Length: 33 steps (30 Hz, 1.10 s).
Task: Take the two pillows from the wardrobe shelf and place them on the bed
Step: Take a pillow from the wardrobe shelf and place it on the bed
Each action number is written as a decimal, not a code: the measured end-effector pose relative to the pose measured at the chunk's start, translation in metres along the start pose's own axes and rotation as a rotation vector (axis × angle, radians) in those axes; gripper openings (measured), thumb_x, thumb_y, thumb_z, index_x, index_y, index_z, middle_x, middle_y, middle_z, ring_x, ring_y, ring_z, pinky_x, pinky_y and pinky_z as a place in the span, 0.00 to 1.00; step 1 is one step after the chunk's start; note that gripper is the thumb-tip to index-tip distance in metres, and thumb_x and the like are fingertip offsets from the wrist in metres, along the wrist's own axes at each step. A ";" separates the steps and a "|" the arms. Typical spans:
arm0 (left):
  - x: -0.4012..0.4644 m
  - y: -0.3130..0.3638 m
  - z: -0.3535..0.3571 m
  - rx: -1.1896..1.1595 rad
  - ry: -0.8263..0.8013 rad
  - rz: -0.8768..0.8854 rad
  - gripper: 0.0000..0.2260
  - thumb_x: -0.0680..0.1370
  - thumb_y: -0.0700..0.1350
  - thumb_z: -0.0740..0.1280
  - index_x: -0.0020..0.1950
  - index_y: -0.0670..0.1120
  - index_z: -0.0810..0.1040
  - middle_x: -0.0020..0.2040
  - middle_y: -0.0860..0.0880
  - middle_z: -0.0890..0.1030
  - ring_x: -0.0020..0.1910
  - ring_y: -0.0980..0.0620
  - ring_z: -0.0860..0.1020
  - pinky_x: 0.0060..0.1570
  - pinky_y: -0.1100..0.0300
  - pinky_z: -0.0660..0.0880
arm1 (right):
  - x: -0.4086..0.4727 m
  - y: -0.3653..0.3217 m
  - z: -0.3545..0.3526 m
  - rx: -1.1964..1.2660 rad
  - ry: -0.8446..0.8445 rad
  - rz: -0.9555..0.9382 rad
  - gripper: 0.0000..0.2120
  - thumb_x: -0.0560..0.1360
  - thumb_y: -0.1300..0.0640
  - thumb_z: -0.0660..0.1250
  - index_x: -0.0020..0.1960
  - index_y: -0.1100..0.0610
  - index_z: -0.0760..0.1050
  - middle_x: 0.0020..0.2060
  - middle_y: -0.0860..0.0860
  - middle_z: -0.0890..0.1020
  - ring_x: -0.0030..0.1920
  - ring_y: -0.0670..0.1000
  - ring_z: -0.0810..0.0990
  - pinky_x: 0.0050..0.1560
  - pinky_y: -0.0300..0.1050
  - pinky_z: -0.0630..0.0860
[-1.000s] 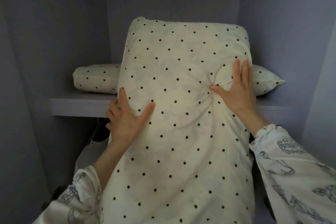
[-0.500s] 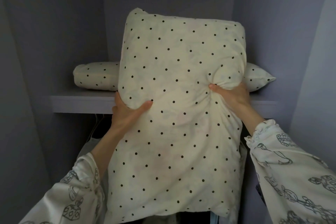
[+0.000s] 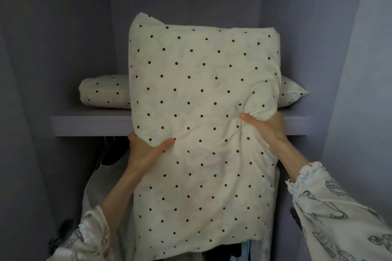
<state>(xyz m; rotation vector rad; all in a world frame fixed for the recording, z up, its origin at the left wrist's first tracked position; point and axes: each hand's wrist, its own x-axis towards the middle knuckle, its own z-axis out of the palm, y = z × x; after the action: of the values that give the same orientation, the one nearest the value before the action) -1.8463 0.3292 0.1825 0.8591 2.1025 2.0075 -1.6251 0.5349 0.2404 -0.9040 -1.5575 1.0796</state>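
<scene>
A cream pillow with black dots (image 3: 203,95) stands upright in front of me, clear of the wardrobe shelf (image 3: 91,125). My left hand (image 3: 146,150) grips its left edge, thumb pressed into the front. My right hand (image 3: 267,127) pinches a fold of its right side. A second dotted pillow (image 3: 106,91) lies flat on the shelf behind the first; only its two ends show, and its right corner (image 3: 292,93) pokes out past the held pillow. The bed is out of view.
Grey wardrobe walls close in on both sides and behind. Below the shelf hang clothes (image 3: 101,176) on hangers, with more dark and blue garments (image 3: 244,250) under the held pillow.
The held pillow has come toward me and its lower end has lifted into view. Both hands went from lying flat on it to gripping its sides.
</scene>
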 end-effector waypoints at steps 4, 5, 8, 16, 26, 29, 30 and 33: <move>-0.023 -0.024 -0.002 -0.061 -0.038 -0.035 0.52 0.54 0.57 0.77 0.71 0.51 0.53 0.68 0.51 0.65 0.65 0.49 0.67 0.64 0.46 0.69 | -0.029 0.026 -0.007 -0.014 0.018 -0.001 0.49 0.52 0.39 0.79 0.67 0.57 0.65 0.62 0.53 0.76 0.61 0.55 0.74 0.63 0.56 0.72; -0.029 -0.031 -0.003 -0.072 -0.045 -0.050 0.51 0.55 0.56 0.78 0.71 0.51 0.54 0.67 0.52 0.66 0.64 0.50 0.68 0.62 0.47 0.70 | -0.038 0.034 -0.010 -0.009 0.022 0.002 0.48 0.54 0.41 0.79 0.67 0.57 0.65 0.62 0.53 0.76 0.61 0.55 0.74 0.63 0.56 0.72; -0.052 -0.048 -0.007 -0.139 -0.081 -0.104 0.49 0.57 0.55 0.80 0.70 0.52 0.56 0.62 0.54 0.70 0.59 0.52 0.72 0.55 0.51 0.72 | -0.071 0.056 -0.023 0.029 0.034 0.009 0.45 0.55 0.42 0.79 0.66 0.55 0.65 0.59 0.49 0.77 0.59 0.52 0.76 0.61 0.55 0.74; -0.135 -0.092 -0.008 -0.143 -0.177 -0.182 0.48 0.53 0.58 0.80 0.67 0.55 0.60 0.60 0.54 0.72 0.57 0.52 0.73 0.55 0.50 0.74 | -0.188 0.120 -0.074 0.063 0.177 0.125 0.43 0.54 0.44 0.80 0.63 0.52 0.65 0.54 0.42 0.77 0.55 0.45 0.77 0.58 0.49 0.75; -0.238 -0.113 -0.013 -0.142 -0.367 -0.189 0.35 0.62 0.49 0.79 0.63 0.53 0.65 0.56 0.54 0.78 0.54 0.52 0.78 0.50 0.52 0.78 | -0.316 0.150 -0.147 0.023 0.252 0.218 0.41 0.57 0.49 0.81 0.65 0.55 0.67 0.60 0.50 0.78 0.60 0.50 0.77 0.62 0.55 0.74; -0.284 -0.123 -0.021 -0.130 -0.409 -0.226 0.28 0.62 0.49 0.79 0.54 0.67 0.69 0.48 0.61 0.79 0.45 0.61 0.80 0.37 0.63 0.78 | -0.370 0.154 -0.173 0.005 0.271 0.234 0.38 0.59 0.51 0.81 0.64 0.54 0.68 0.59 0.48 0.79 0.58 0.46 0.78 0.58 0.48 0.76; -0.301 -0.127 -0.024 -0.114 -0.418 -0.246 0.26 0.62 0.49 0.79 0.50 0.67 0.68 0.46 0.62 0.78 0.43 0.62 0.79 0.33 0.67 0.76 | -0.389 0.156 -0.180 -0.005 0.277 0.235 0.36 0.59 0.52 0.81 0.63 0.53 0.68 0.57 0.47 0.79 0.55 0.44 0.79 0.54 0.43 0.76; -0.346 -0.145 -0.036 -0.103 -0.485 -0.338 0.33 0.61 0.50 0.79 0.56 0.59 0.61 0.49 0.60 0.75 0.46 0.60 0.76 0.34 0.65 0.73 | -0.441 0.165 -0.199 -0.020 0.306 0.281 0.32 0.60 0.54 0.80 0.59 0.49 0.69 0.53 0.41 0.79 0.50 0.39 0.79 0.47 0.38 0.77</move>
<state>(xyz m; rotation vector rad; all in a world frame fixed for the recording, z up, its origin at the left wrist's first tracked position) -1.6206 0.1420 -0.0540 0.8069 1.7212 1.5337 -1.3258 0.2213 -0.0300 -1.2659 -1.2141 1.0617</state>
